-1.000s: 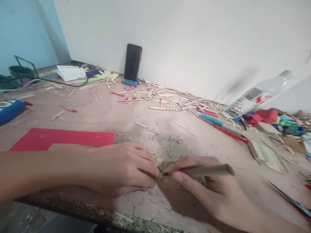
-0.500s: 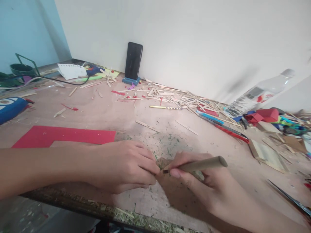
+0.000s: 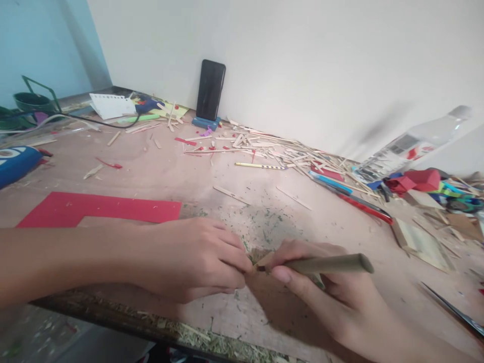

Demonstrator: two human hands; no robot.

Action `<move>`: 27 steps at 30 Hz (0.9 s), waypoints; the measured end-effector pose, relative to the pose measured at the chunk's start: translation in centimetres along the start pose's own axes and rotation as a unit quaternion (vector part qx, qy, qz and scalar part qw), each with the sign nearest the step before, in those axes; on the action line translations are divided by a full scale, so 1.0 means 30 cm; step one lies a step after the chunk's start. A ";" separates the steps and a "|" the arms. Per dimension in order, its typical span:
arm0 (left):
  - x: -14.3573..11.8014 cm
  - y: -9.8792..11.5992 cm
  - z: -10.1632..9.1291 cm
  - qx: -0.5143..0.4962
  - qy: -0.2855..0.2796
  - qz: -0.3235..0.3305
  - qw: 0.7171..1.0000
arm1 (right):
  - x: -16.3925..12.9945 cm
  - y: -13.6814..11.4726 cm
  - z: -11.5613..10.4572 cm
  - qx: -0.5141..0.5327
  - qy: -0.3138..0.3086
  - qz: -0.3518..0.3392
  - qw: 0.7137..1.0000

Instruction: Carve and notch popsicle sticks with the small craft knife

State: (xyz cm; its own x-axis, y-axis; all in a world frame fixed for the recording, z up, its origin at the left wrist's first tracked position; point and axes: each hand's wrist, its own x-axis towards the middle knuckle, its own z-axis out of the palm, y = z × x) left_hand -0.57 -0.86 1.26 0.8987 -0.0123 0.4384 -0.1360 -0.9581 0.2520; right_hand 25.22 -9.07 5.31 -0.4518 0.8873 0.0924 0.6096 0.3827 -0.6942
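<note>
Right hand (image 3: 325, 297) gripped the tan wooden-handled tool (image 3: 325, 263), tip meeting the left hand (image 3: 196, 259), fingers pinched shut near the pale wooden surface (image 3: 159, 176) edge.

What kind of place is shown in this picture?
Probably a home craft or hobby workbench: the wooden table is littered with wooden sticks, red card lies nearby, and the right hand holds a tool.

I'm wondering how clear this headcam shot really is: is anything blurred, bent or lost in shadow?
Head view: light is soft and even, with faint shadows under the left hand and right hand. The brown-handled tool is fairly sharp. The plastic bottle at the right edge looks smeared and stretched, and the table edge bows from wide-angle distortion. The phone shows no glare.
</note>
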 end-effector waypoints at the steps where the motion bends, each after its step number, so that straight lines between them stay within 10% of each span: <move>1: 0.001 0.000 -0.001 0.003 0.001 0.001 1.000 | -0.002 -0.001 0.000 0.002 0.002 0.001 1.000; 27: 0.003 0.016 -0.014 -0.008 -0.025 -0.014 1.000 | 0.029 0.014 -0.027 0.087 -0.024 0.065 0.994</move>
State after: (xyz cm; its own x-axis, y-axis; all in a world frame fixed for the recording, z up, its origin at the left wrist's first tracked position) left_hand -0.73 -1.21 1.79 0.9218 -0.0004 0.3877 -0.1174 -0.9533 0.2782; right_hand 25.60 -7.92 5.67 -0.4091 0.9117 -0.0381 0.5460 0.2111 -0.8108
